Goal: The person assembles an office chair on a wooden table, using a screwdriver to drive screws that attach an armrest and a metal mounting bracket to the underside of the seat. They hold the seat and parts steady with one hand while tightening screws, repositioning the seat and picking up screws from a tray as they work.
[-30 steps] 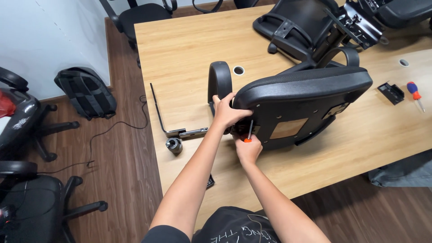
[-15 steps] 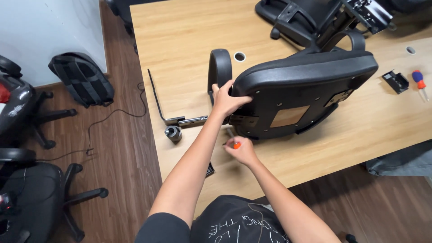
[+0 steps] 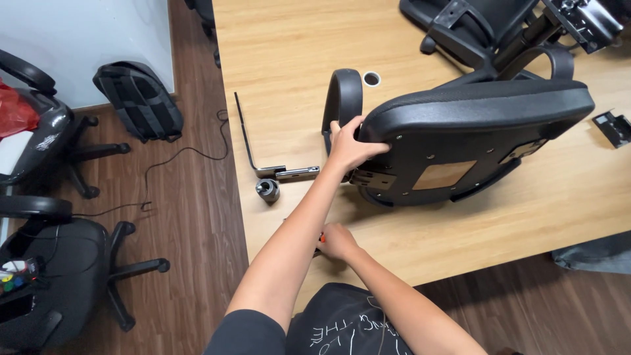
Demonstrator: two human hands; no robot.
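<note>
chair seat (image 3: 460,125) blk | table (image 3: 289,59) light wood grain | floor (image 3: 190,217) dk brown | backpack (image 3: 139,100) blk | screwdriver (image 3: 321,237) orange

left hand (image 3: 351,146): arm outstretched, fingers curled | right hand (image 3: 336,241): closed, low

The person wears a black T-shirt (image 3: 342,325) with short sleeves. White scribbly letters and thin white lines are drawn on its front. Both arms are bare from the sleeve down. The left hand (image 3: 351,146) and right hand (image 3: 336,240) wear no gloves or rings.
</note>
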